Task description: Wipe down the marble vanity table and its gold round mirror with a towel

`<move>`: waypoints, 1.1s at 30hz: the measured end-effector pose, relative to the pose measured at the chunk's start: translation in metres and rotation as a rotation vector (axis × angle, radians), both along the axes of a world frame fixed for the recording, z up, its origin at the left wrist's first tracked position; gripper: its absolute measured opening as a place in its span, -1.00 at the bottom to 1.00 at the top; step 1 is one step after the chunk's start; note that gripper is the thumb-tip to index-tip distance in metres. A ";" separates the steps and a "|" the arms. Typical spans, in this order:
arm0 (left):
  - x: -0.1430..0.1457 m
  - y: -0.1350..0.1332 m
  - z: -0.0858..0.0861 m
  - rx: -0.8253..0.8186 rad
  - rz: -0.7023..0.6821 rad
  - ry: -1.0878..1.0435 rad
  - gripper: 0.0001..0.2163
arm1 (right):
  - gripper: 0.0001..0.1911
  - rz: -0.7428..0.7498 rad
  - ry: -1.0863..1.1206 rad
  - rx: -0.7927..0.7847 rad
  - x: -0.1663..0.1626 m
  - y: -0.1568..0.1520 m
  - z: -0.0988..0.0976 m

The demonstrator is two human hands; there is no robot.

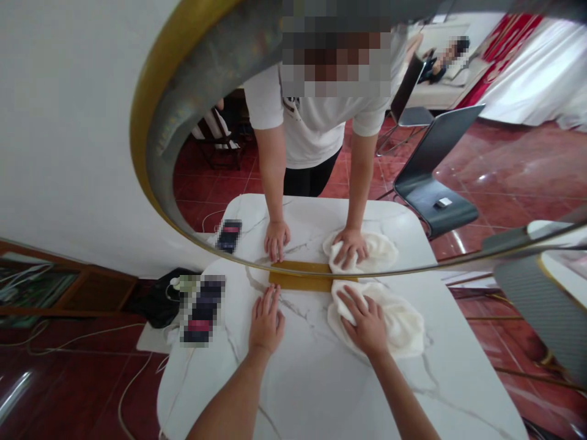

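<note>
Near the far edge of the worktop (316, 379), the left hand (266, 321) lies palm down, fingers extended; the right hand (368, 324) spreads flat over a white cloth (406, 327).

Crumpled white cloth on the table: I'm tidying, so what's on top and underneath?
The right hand rests on top. The white, grey-veined tabletop shows around the crumpled white cloth; anything directly beneath is covered.

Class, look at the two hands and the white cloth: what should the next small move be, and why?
Probably draw the white cloth gently towards the person with the right hand: its fingers lie spread on the cloth, the mirror stands just ahead, and the left hand rests on the tabletop to one side.
</note>
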State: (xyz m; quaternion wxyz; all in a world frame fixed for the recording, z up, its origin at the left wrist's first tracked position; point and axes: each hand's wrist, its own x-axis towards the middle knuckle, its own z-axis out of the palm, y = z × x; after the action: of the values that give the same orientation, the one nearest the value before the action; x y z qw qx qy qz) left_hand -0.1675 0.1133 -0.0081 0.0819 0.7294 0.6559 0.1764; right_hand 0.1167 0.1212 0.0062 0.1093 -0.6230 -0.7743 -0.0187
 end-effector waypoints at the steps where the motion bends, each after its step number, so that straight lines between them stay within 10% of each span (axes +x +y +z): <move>1: 0.000 0.000 0.000 -0.003 0.001 -0.013 -0.40 | -0.43 0.051 -0.004 -0.009 0.000 -0.001 0.000; 8: -0.001 0.001 0.000 -0.041 -0.008 -0.026 -0.38 | -0.45 -0.343 0.002 0.039 -0.023 -0.001 0.006; 14: -0.001 0.001 -0.001 -0.029 -0.003 -0.064 -0.39 | -0.47 -0.137 0.064 0.031 -0.033 -0.004 0.005; 20: -0.001 0.000 0.002 -0.007 -0.018 0.050 -0.38 | -0.46 -0.301 0.090 0.068 -0.046 -0.008 0.007; 26: 0.000 0.000 0.004 0.030 -0.027 0.137 -0.40 | -0.44 0.025 0.083 -0.060 -0.091 -0.007 0.007; 33: -0.002 0.001 -0.001 0.048 -0.038 0.146 -0.40 | -0.39 0.062 0.068 -0.105 -0.101 -0.001 0.011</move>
State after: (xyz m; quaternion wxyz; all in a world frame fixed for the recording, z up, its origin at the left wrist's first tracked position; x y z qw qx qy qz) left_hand -0.1698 0.1146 -0.0089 0.0196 0.7544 0.6416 0.1371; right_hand 0.0158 0.1200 0.0172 0.1032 -0.6041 -0.7889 0.0466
